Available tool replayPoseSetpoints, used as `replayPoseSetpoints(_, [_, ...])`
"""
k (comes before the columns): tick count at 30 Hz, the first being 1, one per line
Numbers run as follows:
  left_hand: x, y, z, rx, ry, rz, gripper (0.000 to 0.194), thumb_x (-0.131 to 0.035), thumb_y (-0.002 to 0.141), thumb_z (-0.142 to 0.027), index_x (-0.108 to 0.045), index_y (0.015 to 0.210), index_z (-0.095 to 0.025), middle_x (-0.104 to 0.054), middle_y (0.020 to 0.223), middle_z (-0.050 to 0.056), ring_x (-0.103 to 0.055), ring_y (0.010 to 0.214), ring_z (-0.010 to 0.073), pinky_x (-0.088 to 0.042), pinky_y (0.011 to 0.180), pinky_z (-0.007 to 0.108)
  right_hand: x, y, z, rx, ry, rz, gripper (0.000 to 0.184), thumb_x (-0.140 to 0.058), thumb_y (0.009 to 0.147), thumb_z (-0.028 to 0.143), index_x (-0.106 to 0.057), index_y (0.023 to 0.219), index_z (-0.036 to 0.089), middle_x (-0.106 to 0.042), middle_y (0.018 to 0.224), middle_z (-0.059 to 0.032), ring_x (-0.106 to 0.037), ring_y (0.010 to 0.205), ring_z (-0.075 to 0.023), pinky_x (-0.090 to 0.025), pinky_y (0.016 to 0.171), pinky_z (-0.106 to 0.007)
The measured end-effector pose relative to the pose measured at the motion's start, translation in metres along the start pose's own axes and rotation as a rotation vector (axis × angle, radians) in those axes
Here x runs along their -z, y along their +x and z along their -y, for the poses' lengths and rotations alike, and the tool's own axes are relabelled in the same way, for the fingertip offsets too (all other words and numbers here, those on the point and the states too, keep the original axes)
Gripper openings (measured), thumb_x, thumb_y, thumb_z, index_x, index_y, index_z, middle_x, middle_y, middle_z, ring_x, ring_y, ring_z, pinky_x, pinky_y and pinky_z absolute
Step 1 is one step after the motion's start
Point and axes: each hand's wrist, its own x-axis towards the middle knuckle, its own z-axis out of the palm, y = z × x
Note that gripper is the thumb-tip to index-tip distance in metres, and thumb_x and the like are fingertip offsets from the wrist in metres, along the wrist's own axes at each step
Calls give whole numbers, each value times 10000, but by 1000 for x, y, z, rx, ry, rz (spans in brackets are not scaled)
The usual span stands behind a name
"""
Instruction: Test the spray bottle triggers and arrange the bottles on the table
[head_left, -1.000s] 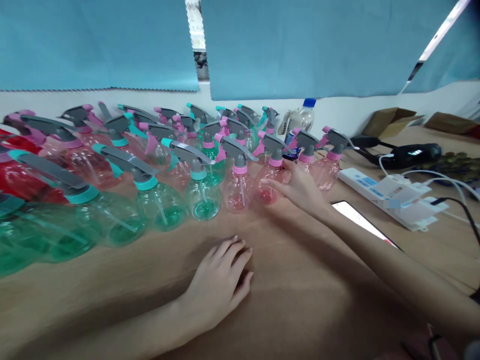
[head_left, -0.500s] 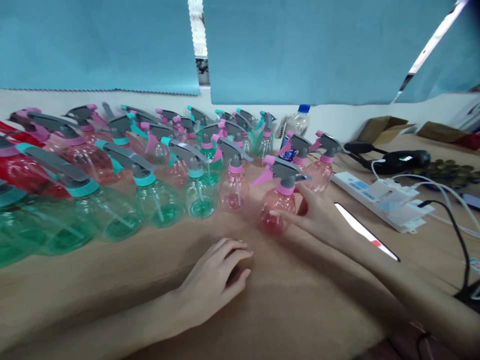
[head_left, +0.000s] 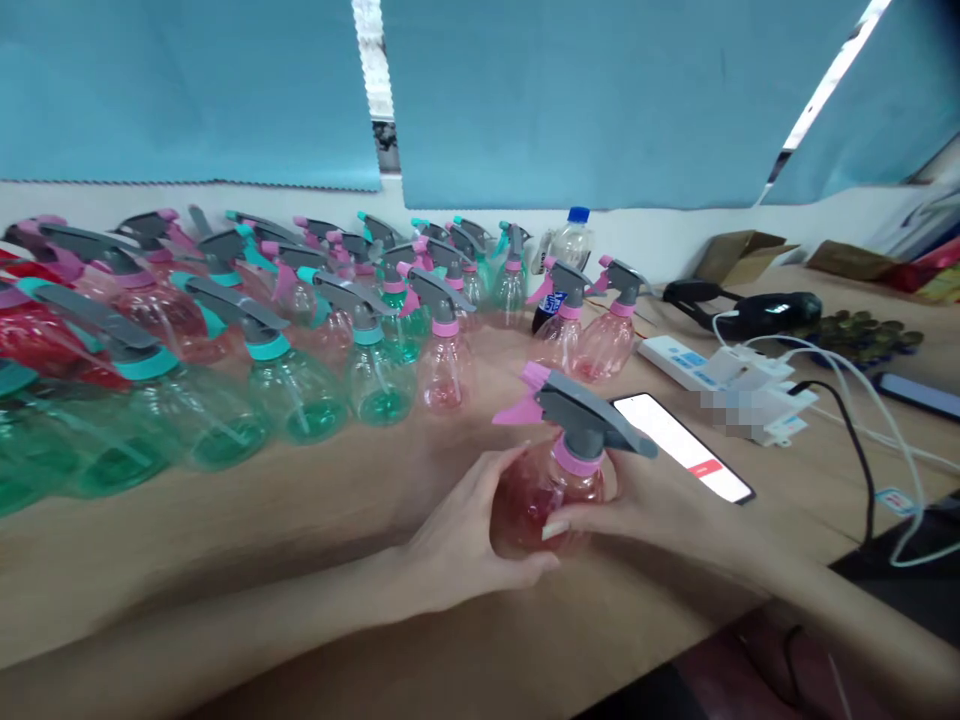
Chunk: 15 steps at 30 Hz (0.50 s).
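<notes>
A clear pink spray bottle point(head_left: 529, 500) with a pink collar and a grey and pink trigger head stands between my hands near the table's front, nozzle toward the left. My right hand point(head_left: 652, 510) grips its right side, thumb across the front; the other fingers are hidden behind it. Around the left side curves my left hand point(head_left: 465, 535), thumb low in front and fingers reaching behind the body. A small pink spray bottle point(head_left: 446, 378) is the closest one in the row behind. Two more pink spray bottles point(head_left: 606, 338) stand together farther back.
Many green and pink spray bottles point(head_left: 300, 395) fill the left and back. To the right lie a lit phone point(head_left: 675, 440), a white power strip point(head_left: 675, 362) with cables, and a black device point(head_left: 772, 315). A blue-capped plastic bottle point(head_left: 574, 240) stands by the wall.
My right hand has brought the pink spray bottle nearer to me. My left hand has risen from the table and closed around the bottle's left side. The view has shifted slightly right.
</notes>
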Motion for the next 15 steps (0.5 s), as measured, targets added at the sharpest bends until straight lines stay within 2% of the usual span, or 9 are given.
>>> replayPoseSetpoints(5, [-4,9,2,-9,-69,51,818,-767,684,-292,-322,1368,-246,-482,1342,102,-494,1203,316,-429,974,473,-1,6,-14,-6,379,109,408,-734,691,456,-654,1047,273,-723,961,-8,-671,952,-238,-551,835,-403])
replayPoseSetpoints(7, [-3,12,3,-81,-83,89,832,-748,694,-272,-298,1394,-252,-468,1362,108,-478,1222,330,-409,987,491,-3,9,-13,-54,486,125,368,-709,723,441,-655,1045,271,-727,920,-5,-681,937,-230,-554,843,-402])
replayPoseSetpoints(11, [1,18,2,-196,-77,81,900,-732,690,-208,-239,1442,-253,-395,1440,101,-413,1286,328,-337,1056,492,-9,15,-3,-133,474,-21,297,-643,775,442,-661,1006,255,-721,888,-28,-682,934,-242,-537,875,-443])
replayPoseSetpoints(15, [11,20,2,-170,2,162,935,-727,704,-200,-193,1468,-276,-350,1482,75,-419,1290,302,-351,1060,465,-13,20,4,-88,393,-135,186,-635,770,368,-661,906,244,-696,787,-17,-683,746,-208,-569,740,-394])
